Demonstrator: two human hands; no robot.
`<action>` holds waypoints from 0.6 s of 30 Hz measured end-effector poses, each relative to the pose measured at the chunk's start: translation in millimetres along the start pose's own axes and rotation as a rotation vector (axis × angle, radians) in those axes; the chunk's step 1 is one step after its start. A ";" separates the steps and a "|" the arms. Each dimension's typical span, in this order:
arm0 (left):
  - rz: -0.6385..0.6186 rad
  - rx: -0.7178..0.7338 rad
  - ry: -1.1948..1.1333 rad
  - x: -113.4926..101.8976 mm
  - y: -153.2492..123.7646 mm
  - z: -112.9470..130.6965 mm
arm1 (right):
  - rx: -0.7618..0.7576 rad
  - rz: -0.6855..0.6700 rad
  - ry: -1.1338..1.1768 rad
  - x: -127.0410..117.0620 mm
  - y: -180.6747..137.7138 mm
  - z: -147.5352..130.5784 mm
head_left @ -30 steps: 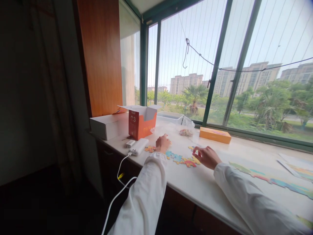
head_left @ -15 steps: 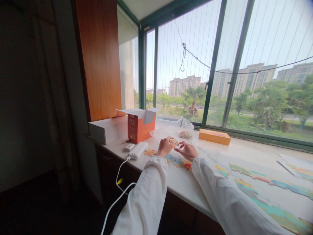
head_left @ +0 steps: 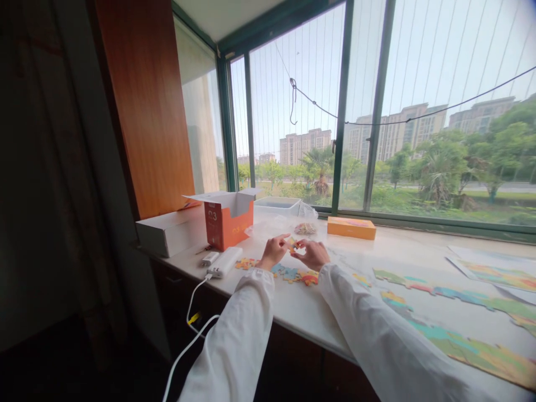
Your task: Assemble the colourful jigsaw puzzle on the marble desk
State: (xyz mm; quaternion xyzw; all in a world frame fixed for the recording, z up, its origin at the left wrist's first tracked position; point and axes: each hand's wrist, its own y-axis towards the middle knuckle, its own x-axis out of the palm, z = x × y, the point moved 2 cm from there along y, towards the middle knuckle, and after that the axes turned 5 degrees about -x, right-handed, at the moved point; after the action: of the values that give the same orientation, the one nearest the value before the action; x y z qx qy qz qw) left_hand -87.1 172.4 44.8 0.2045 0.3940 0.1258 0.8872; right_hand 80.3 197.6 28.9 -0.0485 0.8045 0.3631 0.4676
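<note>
Between my two hands, just above the counter, is a small yellowish puzzle piece [head_left: 292,244]. My left hand [head_left: 274,250] pinches it from the left. From the right, the fingers of my right hand [head_left: 312,254] close on it too. Loose puzzle pieces [head_left: 288,273] in blue, orange and red lie on the counter below and in front of my wrists. More orange pieces [head_left: 246,263] rest left of my left hand. To the right of my right sleeve stretch joined puzzle strips [head_left: 444,292] in green, blue and red, partly hidden by the sleeve.
An open orange box [head_left: 228,226] stands at the left beside a white box [head_left: 167,234]. A white power bank [head_left: 225,262] with a cable sits near the front edge. Behind my hands lie a plastic bag of pieces [head_left: 305,228], a yellow box [head_left: 351,228] and a white tray [head_left: 278,205]. Printed sheets [head_left: 498,268] lie right.
The view has swung a little to the right. My right hand has come closer to my left, and its fingers now meet the puzzle piece.
</note>
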 end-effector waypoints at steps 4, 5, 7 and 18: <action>-0.093 -0.002 -0.064 4.7 -3.0 22.3 | -0.139 0.015 -0.086 -30.7 -12.3 6.0; -0.116 0.011 -0.080 6.9 -3.8 31.0 | -0.167 0.015 -0.095 -41.3 -17.0 11.0; -0.179 0.046 -0.118 13.2 -4.9 51.8 | -0.219 0.010 -0.105 -65.1 -29.5 26.2; -0.731 0.351 -0.189 109.7 -3.2 161.4 | -0.175 -0.125 -0.116 -170.8 -143.3 150.4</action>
State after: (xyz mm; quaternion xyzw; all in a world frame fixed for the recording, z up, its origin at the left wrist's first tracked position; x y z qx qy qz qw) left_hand 106.4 169.2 70.0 0.2101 0.3731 -0.2858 0.8573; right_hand 343.2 142.8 41.3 -0.1180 0.7369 0.4042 0.5289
